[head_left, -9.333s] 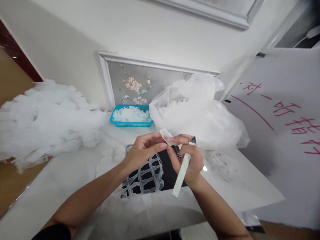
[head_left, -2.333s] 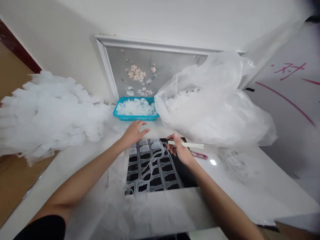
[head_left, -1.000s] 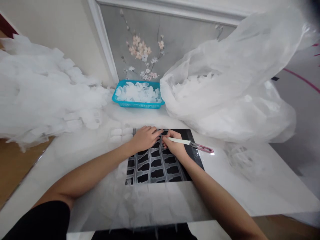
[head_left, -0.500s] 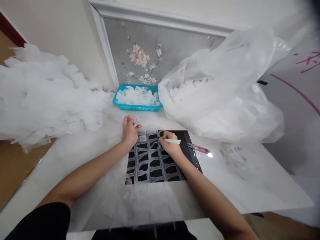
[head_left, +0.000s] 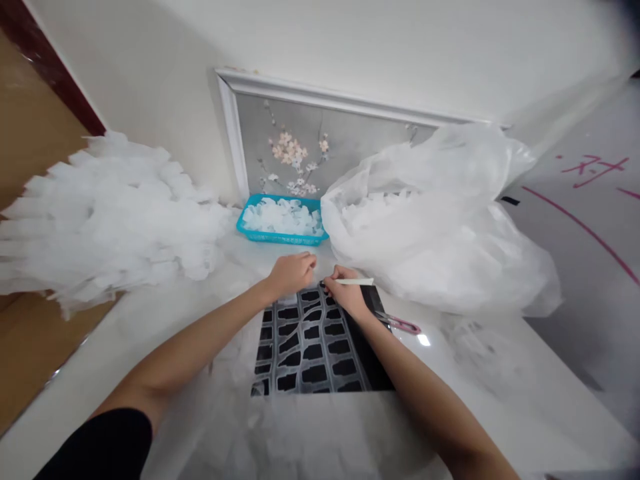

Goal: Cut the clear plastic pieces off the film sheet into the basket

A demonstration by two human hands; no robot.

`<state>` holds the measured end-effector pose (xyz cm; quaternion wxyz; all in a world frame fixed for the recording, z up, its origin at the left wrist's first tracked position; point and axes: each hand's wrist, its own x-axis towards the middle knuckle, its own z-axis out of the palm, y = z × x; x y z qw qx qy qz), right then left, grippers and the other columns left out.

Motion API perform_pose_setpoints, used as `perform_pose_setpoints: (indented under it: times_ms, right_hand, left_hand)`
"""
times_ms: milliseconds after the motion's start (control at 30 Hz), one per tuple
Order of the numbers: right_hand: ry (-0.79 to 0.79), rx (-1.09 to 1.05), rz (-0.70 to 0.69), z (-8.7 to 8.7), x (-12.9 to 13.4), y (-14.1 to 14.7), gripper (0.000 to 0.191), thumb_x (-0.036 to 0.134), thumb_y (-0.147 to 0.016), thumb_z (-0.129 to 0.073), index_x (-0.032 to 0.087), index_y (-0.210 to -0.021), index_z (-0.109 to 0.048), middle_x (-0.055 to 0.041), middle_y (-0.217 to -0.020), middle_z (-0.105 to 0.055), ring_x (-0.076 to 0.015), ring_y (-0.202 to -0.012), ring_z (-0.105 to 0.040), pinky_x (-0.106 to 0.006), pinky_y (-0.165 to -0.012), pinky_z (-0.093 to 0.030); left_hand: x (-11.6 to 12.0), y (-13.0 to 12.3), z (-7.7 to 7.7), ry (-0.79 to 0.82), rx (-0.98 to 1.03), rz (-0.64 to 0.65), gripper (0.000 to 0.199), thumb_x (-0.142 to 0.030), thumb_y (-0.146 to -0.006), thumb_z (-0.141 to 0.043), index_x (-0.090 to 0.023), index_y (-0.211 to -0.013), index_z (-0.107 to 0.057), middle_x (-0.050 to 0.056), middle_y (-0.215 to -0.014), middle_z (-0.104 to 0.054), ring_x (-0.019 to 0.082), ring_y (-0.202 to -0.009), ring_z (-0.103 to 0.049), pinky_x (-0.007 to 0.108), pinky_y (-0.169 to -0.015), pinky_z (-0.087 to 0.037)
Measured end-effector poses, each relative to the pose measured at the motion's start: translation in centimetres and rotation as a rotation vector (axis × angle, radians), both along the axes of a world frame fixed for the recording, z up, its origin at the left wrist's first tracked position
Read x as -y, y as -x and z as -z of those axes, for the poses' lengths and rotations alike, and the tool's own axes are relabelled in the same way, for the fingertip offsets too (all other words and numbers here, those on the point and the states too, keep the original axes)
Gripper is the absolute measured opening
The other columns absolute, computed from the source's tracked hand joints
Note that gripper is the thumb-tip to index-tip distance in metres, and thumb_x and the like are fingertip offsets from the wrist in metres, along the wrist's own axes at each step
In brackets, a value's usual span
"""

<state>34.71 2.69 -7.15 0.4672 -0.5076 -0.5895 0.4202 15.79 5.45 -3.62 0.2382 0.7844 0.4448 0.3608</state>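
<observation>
The right hand (head_left: 347, 295) has a tight grip, its thumb and fingers pressed together on the end of a white stick (head_left: 356, 281), which points right, level above the far part of a black mat (head_left: 373, 313). What the stick's hidden end touches cannot be seen. The left hand (head_left: 293, 275) is curled with its knuckles up, and its fingers are drawn in rather than spread. It sits just beyond the mat's far edge, close to the right hand but not touching it, and the curl hides whether it holds anything. Below both hands, a white lattice (head_left: 313, 347) with rows of oblong holes lies flat on the mat, in the middle of the tabletop (head_left: 480, 380). Its strands bend and bunch towards the far end. Pink-handled scissors (head_left: 400, 325) lie just right of the mat. Beyond the stick, a big clear plastic bag (head_left: 440, 253) slumps close by, with white pieces (head_left: 380, 197) showing through its mouth. A blue basket (head_left: 283, 239) stands against the wall between the bag and a large white heap (head_left: 110, 220), and is filled with similar white chunks (head_left: 283, 219).
</observation>
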Motion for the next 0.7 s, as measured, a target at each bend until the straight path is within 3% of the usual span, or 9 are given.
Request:
perform_pose_setpoints:
  times_ms: [133,300,500,700]
  right_hand:
    - [0.027,-0.037,0.003,1.3,-0.1,0.3,0.026,0.027,-0.07,-0.06,0.023,-0.06,-0.036,0.0055,-0.045,-0.056,-0.0095,-0.035,-0.046,-0.02,-0.038,-0.033]
    - [0.058,-0.064,0.008,1.9,0.0,0.2,0.025,0.025,-0.071,-0.061,0.023,-0.061,-0.038,0.0053,-0.047,-0.058,-0.0095,-0.037,-0.048,-0.019,-0.038,-0.034]
    - [0.088,-0.044,0.007,2.0,0.0,0.2,0.025,0.025,-0.072,-0.061,0.023,-0.06,-0.039,0.0047,-0.047,-0.058,-0.0093,-0.036,-0.047,-0.019,-0.037,-0.034]
    - [0.072,0.021,-0.02,2.0,0.1,0.3,0.024,0.026,-0.073,-0.059,0.023,-0.062,-0.038,0.0048,-0.048,-0.057,-0.0102,-0.039,-0.048,-0.021,-0.04,-0.033]
  left_hand:
    - [0.2,-0.3,1.2,-0.028,-0.293,0.037,0.022,-0.022,-0.074,-0.054,-0.021,-0.093,-0.066,0.003,-0.096,-0.069,0.023,-0.086,-0.064,0.034,-0.077,-0.047]
    - [0.7,0.1,2.5,-0.056,-0.464,0.072,0.033,-0.026,-0.076,-0.055,-0.022,-0.108,-0.064,0.004,-0.108,-0.069,0.026,-0.1,-0.064,0.036,-0.082,-0.049]
    - [0.7,0.1,2.7,-0.067,-0.497,0.09,0.037,-0.029,-0.08,-0.053,-0.023,-0.116,-0.062,0.005,-0.112,-0.068,0.027,-0.104,-0.063,0.038,-0.082,-0.05]
    - [0.5,0.0,3.4,-0.055,-0.39,0.125,0.034,-0.032,-0.08,-0.058,-0.023,-0.112,-0.066,0.006,-0.107,-0.069,0.028,-0.1,-0.063,0.038,-0.08,-0.048]
